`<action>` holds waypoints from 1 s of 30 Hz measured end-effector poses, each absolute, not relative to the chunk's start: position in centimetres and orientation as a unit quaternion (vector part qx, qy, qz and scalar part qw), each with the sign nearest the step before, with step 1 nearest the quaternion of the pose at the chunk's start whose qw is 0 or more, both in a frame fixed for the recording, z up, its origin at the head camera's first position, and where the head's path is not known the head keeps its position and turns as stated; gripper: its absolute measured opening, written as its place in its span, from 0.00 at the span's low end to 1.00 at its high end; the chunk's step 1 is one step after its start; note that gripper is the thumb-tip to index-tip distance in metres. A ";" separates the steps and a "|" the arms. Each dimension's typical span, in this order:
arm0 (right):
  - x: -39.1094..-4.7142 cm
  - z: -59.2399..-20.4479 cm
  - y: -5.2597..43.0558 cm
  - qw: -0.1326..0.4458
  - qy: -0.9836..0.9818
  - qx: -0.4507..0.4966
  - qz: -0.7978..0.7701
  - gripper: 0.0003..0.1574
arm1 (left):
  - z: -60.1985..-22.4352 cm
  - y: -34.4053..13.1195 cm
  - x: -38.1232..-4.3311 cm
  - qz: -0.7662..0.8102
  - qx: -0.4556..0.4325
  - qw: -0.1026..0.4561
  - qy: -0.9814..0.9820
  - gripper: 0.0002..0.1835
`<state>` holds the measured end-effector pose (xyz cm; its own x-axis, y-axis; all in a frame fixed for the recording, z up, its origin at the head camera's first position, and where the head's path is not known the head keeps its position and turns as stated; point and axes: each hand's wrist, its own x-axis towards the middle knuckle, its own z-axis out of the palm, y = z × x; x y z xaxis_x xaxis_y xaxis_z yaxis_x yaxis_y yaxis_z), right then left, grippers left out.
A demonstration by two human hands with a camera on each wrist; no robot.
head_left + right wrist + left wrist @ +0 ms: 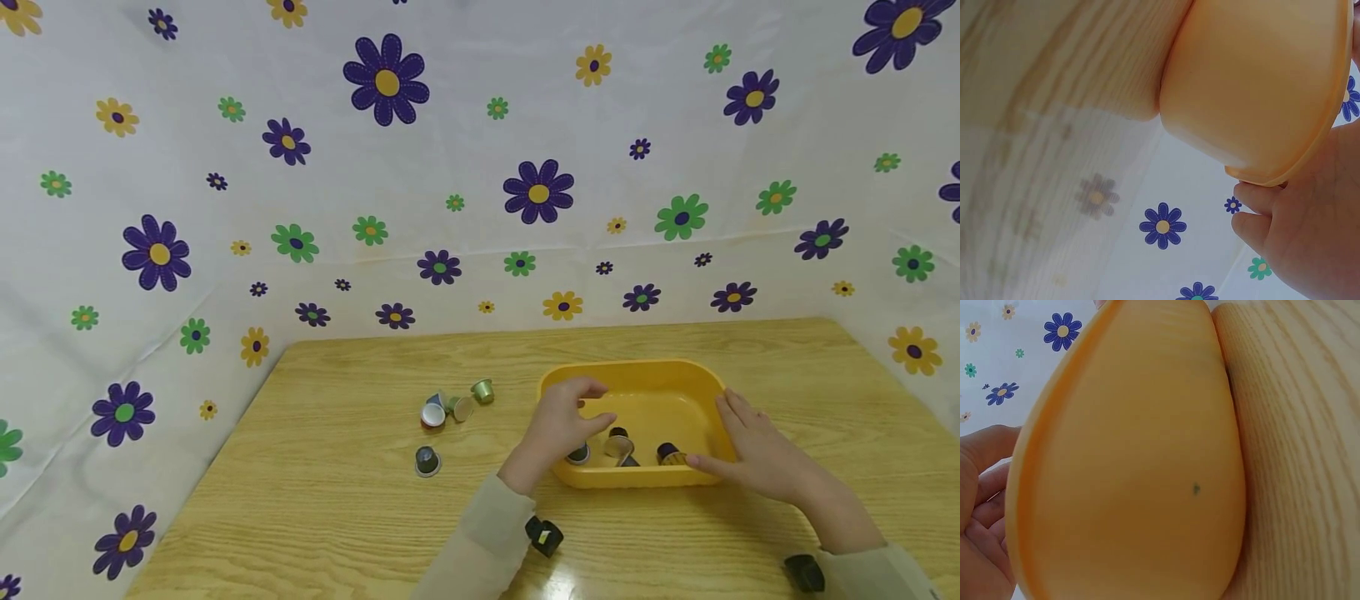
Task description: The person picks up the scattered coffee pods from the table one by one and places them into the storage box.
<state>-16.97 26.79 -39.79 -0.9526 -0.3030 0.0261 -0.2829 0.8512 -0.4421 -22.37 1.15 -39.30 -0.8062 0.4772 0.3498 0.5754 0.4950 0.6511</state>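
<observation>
A yellow plastic tray (637, 477) holds several coffee capsules near its front wall, among them a dark one (670, 454) and a pale-lidded one (618, 447). Over the tray's left side hovers my left hand (558, 421), thumb and index finger apart with nothing seen between them. A green-grey capsule (578, 454) lies below it, partly hidden. My right hand (765, 450) rests on the right front corner of the tray, thumb at the front rim and fingers along the right rim. The right wrist view shows fingers (1254, 199) outside the rim.
Left of the tray, several capsules sit on the wooden table (330, 467): a light green one (483, 392), a white-faced one (432, 415), a beige-lidded one (462, 409) and a dark green one (427, 460). A flower-patterned cloth (465, 150) surrounds the table's back and sides.
</observation>
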 end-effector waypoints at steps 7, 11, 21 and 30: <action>-17.0 -39.8 26.8 0.022 0.962 -0.154 -0.224 0.61 | -39.0 0.3 -22.1 -0.397 -0.300 0.064 -0.865 0.16; -17.0 -39.8 26.8 0.020 0.962 -0.155 -0.224 0.61 | -39.0 -0.3 -22.1 -0.395 -0.295 0.065 -0.868 0.16; -17.1 -40.0 26.9 0.019 0.962 -0.156 -0.222 0.61 | -38.6 -2.0 -21.6 -0.396 -0.290 0.079 -0.867 0.15; -17.0 -39.9 26.9 0.023 0.961 -0.155 -0.229 0.62 | -38.7 -3.4 -21.5 -0.390 -0.276 0.090 -0.874 0.15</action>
<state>-17.02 26.94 -39.93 -0.9507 -0.3090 0.0276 -0.2883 0.8473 -0.4461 -21.46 -3.38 -38.74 -0.8311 0.4128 0.3727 0.5531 0.5433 0.6316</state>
